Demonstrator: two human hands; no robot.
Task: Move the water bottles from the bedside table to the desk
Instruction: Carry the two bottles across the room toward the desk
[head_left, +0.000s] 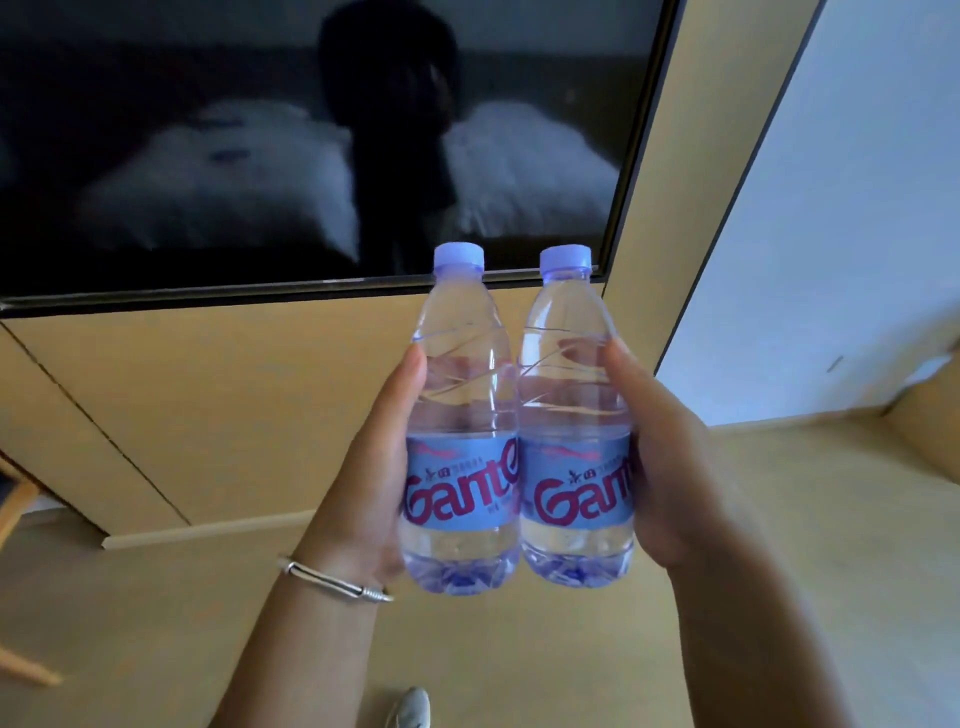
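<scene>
**Two bottles held upright, side by side**

While both hands are raised in front of the dark screen (311, 145), each one grips a water bottle. The left hand (371, 467) wraps the left bottle (460, 415), thumb along its side and fingers curled behind it; a silver bracelet (332, 579) sits on that wrist. The right hand (660, 457) holds the right bottle (571, 410) the same way, its fingers partly seen through the clear plastic. The bottles stand upright in the air, touching at their blue labels, both with pale blue caps on. Below them lies the tan floor (571, 665), with a shoe (410, 709) at the bottom edge.
</scene>
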